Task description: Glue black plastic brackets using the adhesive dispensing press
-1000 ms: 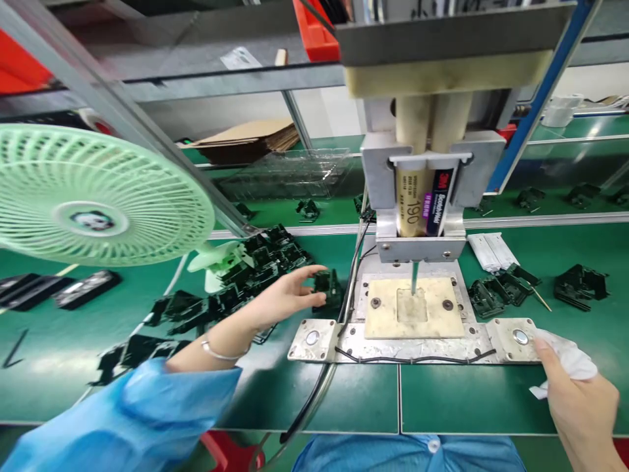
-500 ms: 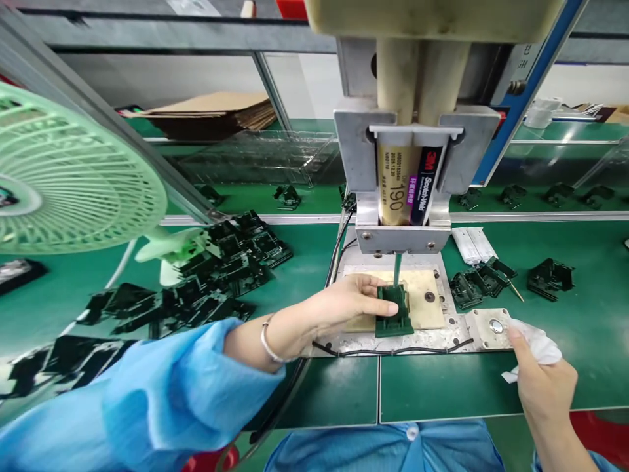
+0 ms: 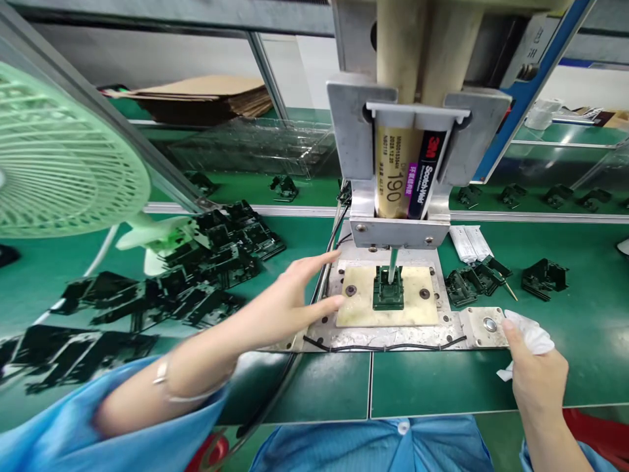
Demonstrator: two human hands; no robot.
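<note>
A dark green plastic part (image 3: pixel 388 296) sits on the cream fixture plate (image 3: pixel 354 316), under the green nozzle (image 3: pixel 394 265) of the two-barrel adhesive cartridge (image 3: pixel 400 174). My left hand (image 3: pixel 295 298) is empty, thumb and fingers apart, just left of the plate and away from the part. My right hand (image 3: pixel 538 370) is closed on a crumpled white wipe (image 3: pixel 533 334). Its thumb lies at the right edge of the metal block with the round button (image 3: pixel 489 324). Whether the nozzle tip touches the part I cannot tell.
Many dark parts (image 3: pixel 196 269) lie piled at left beside a pale green fan (image 3: pixel 59 157). At right are white packets (image 3: pixel 470 244), more parts (image 3: pixel 544 278) and a thin stick (image 3: pixel 511 290). Black cables (image 3: pixel 295 367) run left of the fixture. Behind runs a belt (image 3: pixel 314 198) carrying parts.
My left hand has let go of the green part and drawn back to the left, opening. The part now rests on the plate. My right hand still holds the wipe by the button.
</note>
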